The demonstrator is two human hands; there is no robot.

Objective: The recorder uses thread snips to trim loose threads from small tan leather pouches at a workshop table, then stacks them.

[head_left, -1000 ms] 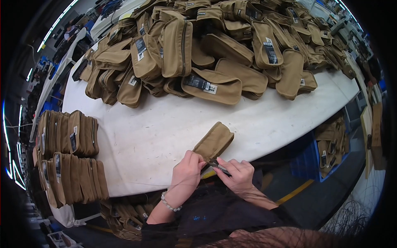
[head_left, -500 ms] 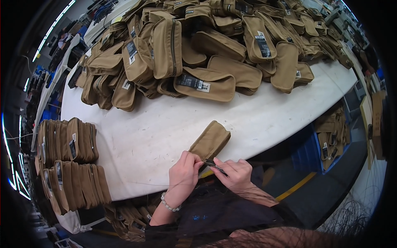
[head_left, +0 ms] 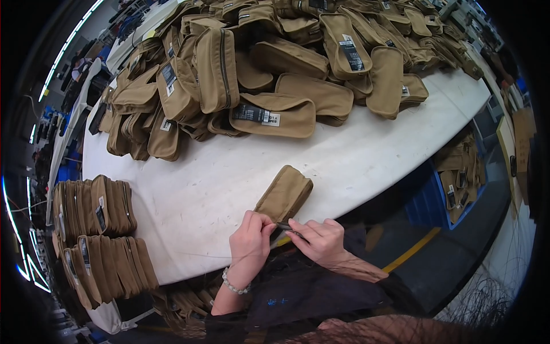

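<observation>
The right hand is closed around a slim dark tool, whose tip points toward the fingers of the left hand. The left hand pinches the near end of a tan pouch between thumb and forefinger; exactly what lies between the fingertips is too small to tell. A beaded bracelet circles the left wrist.

The pouch sits at the near edge of the white table, slanting away from the hands with its far end toward the right. Dark clothing covers the person's front, just below the table edge.

To the left, two rows of similar pouches stand packed side by side, a farther row and a nearer row. Across the far side of the table spreads a large, loose heap of pouches, several bearing black-and-white labels. Beyond the table's right edge, a blue crate holds more pouches, near a yellow stripe on the dark floor.
</observation>
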